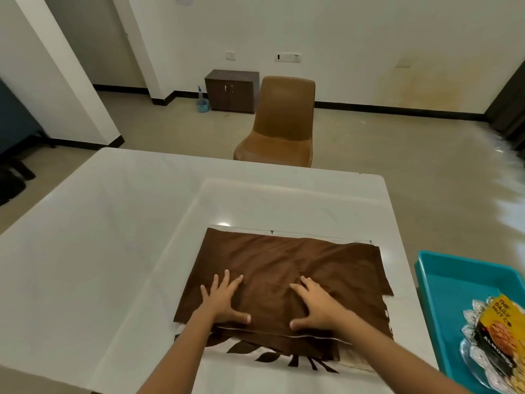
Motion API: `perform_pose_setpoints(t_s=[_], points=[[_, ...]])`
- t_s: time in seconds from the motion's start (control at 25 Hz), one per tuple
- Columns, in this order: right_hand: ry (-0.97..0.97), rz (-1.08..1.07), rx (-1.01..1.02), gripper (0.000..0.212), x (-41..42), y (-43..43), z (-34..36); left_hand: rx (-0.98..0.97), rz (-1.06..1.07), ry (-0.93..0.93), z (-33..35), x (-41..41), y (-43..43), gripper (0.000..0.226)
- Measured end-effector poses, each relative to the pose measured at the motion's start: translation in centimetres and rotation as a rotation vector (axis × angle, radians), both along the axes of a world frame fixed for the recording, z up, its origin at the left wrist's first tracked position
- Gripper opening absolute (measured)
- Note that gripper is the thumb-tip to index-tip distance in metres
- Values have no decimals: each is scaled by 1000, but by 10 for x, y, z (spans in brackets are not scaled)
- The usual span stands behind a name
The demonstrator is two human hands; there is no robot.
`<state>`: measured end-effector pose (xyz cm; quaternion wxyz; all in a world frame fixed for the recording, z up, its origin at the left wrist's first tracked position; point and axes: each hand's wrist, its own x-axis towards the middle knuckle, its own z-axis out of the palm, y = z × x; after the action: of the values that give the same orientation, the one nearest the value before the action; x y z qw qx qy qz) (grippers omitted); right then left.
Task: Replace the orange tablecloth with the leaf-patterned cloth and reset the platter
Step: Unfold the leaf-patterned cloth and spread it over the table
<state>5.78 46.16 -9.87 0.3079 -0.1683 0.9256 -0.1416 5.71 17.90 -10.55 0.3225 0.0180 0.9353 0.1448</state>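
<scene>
A folded cloth (284,260) lies on the white table (99,237) in front of me, brown side up, with a white strip printed with brown leaves (270,356) showing along its near edge. My left hand (223,298) rests flat on the cloth's near left part, fingers spread. My right hand (318,302) presses flat on the near middle, fingers spread. A clear glass platter (471,354) holding a yellow and black packet of almonds (495,331) sits in a teal tray (454,277) at the right. No orange cloth is in view.
A tan chair (281,123) stands at the table's far side. Behind it, a small dark cabinet (231,91) stands against the wall, with a blue spray bottle (201,102) beside it on the floor. The teal tray juts past the table's right edge.
</scene>
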Motion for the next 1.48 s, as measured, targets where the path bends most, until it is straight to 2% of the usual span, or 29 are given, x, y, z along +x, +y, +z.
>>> perform_pose_setpoints(t_s=[0.08, 0.16, 0.24, 0.32, 0.44, 0.56, 0.6, 0.76, 0.84, 0.88, 0.92, 1.0, 1.04, 1.08, 1.16, 1.2, 1.24, 1.28, 1.36, 1.4, 1.44, 1.48], points=[[41, 86, 136, 124, 12, -9, -16, -50, -65, 27, -12, 8, -1, 126], [76, 158, 228, 126, 13, -14, -22, -84, -124, 59, -16, 10, -7, 129], [68, 174, 239, 114, 5, -15, -24, -110, -168, 81, -15, 9, -15, 122], [76, 172, 236, 90, -5, -15, -22, -121, -183, 126, -12, 7, -22, 105], [160, 152, 203, 55, -20, -17, -14, -110, -132, 255, -8, 5, -24, 65], [321, 101, 109, 33, -40, -21, 3, -21, 2, 368, -1, -5, -21, 22], [342, 45, 48, 29, -49, -23, 11, 3, 44, 397, 5, -11, -21, 15], [359, -89, -211, 18, -93, -27, 43, 163, 189, 475, 36, -45, -22, 19], [225, -59, -270, 10, -113, -24, 58, 323, 230, 416, 52, -56, -31, 18], [129, -15, -261, 22, -119, -21, 65, 388, 225, 356, 58, -56, -37, 15], [44, 49, -190, 37, -123, -17, 68, 410, 190, 274, 60, -55, -42, 16], [-6, 229, 123, 59, -123, -13, 68, 288, 30, 123, 54, -44, -48, 43], [20, 321, 290, 61, -121, -13, 66, 201, -55, 57, 50, -38, -47, 47], [35, 372, 403, 56, -121, -15, 63, 157, -93, -1, 48, -35, -46, 39], [-20, 365, 497, 47, -133, -20, 67, 210, -47, -133, 55, -42, -46, 26], [-65, 341, 519, 46, -146, -22, 74, 247, -16, -130, 64, -52, -48, 24], [-78, 281, 525, 45, -161, -24, 86, 226, 20, -20, 76, -67, -49, 21], [0, 189, 501, 44, -178, -24, 100, 154, 60, 188, 88, -86, -49, 17], [404, -62, 414, 45, -206, -23, 125, 5, 203, 686, 114, -119, -46, 28], [593, -184, 375, 54, -213, -23, 131, 2, 275, 841, 123, -132, -41, 37], [695, -266, 335, 68, -215, -24, 132, 18, 319, 909, 125, -140, -37, 47], [719, -316, 274, 81, -212, -26, 128, 48, 330, 915, 123, -142, -34, 53]])
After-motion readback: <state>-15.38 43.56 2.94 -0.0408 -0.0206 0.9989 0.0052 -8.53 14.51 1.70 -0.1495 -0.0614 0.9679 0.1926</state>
